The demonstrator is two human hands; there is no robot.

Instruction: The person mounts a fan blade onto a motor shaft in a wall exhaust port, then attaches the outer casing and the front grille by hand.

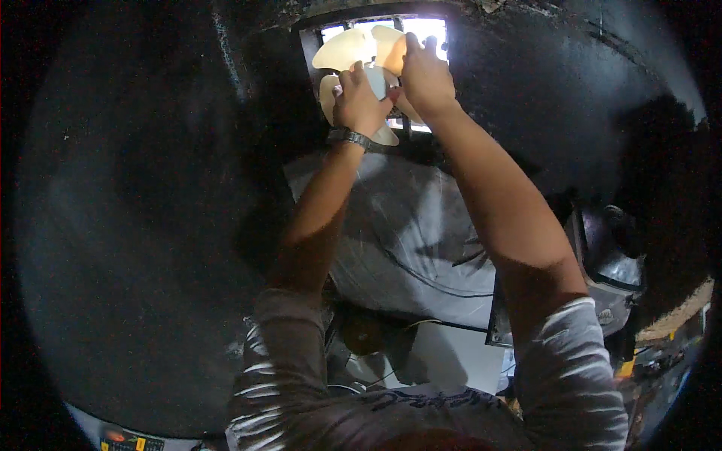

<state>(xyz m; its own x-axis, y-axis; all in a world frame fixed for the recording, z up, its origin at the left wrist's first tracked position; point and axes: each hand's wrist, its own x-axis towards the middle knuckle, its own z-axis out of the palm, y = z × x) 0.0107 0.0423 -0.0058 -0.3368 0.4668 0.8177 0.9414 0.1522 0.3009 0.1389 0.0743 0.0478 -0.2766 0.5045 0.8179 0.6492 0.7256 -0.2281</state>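
Dark wall w/ barred opening: handwork at fan

Near: L hand, fingers bent, thumb apart, by fan's centre; R hand, fingers bent at upper-R blade; grip on either: can't tell. Prob. partway: blades in place before opening; fastening unverified, hands block view. Below: grey sheet, pale panel; at R, black unit. Farthest: backlit opening.

Dark wall, bright barred window

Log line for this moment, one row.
left grip: at fan hub | right grip: at upper-right blade | behind: bright barred window
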